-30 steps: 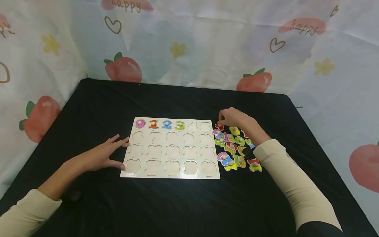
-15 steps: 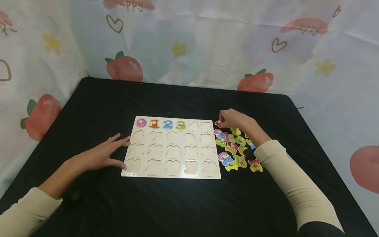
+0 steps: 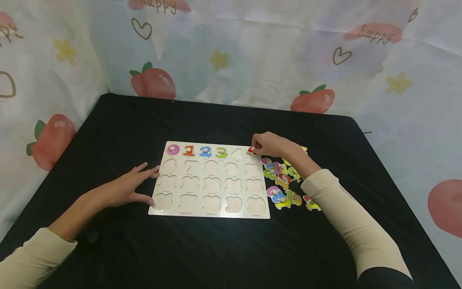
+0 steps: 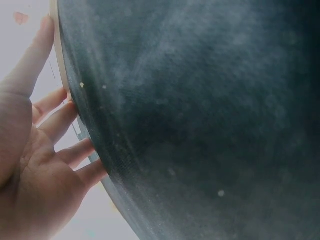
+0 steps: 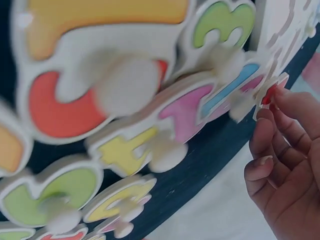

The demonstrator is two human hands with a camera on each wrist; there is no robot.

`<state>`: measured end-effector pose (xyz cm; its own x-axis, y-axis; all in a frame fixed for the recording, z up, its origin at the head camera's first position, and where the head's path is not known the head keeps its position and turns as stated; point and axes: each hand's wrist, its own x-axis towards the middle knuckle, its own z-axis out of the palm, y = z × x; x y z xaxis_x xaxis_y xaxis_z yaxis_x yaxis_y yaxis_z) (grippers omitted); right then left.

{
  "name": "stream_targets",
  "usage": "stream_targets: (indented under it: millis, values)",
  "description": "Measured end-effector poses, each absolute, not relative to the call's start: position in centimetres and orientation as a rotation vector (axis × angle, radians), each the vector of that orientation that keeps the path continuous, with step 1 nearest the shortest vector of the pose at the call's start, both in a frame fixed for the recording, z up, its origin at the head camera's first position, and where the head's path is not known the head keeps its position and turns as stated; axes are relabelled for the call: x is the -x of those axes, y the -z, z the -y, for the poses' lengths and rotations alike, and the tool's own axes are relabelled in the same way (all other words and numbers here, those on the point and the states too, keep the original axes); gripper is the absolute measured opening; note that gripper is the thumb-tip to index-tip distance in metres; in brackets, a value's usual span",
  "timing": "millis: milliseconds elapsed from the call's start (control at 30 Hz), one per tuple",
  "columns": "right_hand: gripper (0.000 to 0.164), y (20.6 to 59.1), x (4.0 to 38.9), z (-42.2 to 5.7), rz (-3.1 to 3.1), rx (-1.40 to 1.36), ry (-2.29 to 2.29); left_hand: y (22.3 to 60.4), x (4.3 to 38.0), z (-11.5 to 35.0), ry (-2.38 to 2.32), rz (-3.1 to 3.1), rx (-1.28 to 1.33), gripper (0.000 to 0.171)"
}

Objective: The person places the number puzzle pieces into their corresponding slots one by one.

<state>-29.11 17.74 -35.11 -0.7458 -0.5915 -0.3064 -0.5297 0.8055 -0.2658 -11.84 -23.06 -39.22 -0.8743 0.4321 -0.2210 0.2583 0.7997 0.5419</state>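
Note:
A pale wooden number board (image 3: 265, 212) lies on the black cloth. In its top row sit a pink 0 (image 3: 173, 149), an orange 1 (image 3: 189, 151), a blue 2 (image 3: 205, 151) and a green 3 (image 3: 221, 153). My left hand (image 3: 122, 188) has its fingers spread, with thumb and fingertips touching the board's left edge. Over the top right corner, my right hand (image 3: 271, 144) pinches a red number piece (image 3: 250, 151). In the right wrist view thumb and finger grip that red piece (image 5: 270, 94); the fingers partly cover it, so its digit cannot be read.
Loose knobbed number pieces (image 3: 278, 196) lie heaped to the right of the board, partly under the right forearm. Black cloth (image 3: 216, 253) covers the table. A patterned curtain (image 3: 252, 56) hangs behind it.
My right hand has moved left with the red number piece, from beside the board to over its top right corner. My left hand stays at the left edge.

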Motion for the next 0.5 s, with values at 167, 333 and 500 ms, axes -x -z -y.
stream_targets:
  millis: [167,333,500]
  values:
    - [0.014,35.3,29.0,-16.3,-2.592,0.826,0.225,39.3,11.8,23.1,-0.729,-2.654,-0.524,0.094]
    - [0.013,35.7,28.9,-14.9,-2.567,0.793,0.229,39.3,11.8,23.0,-0.729,-2.649,-0.518,0.094]
    - [0.014,36.0,28.8,-13.8,-2.567,0.790,0.201,39.1,11.8,23.0,-0.729,-2.652,-0.516,0.093]
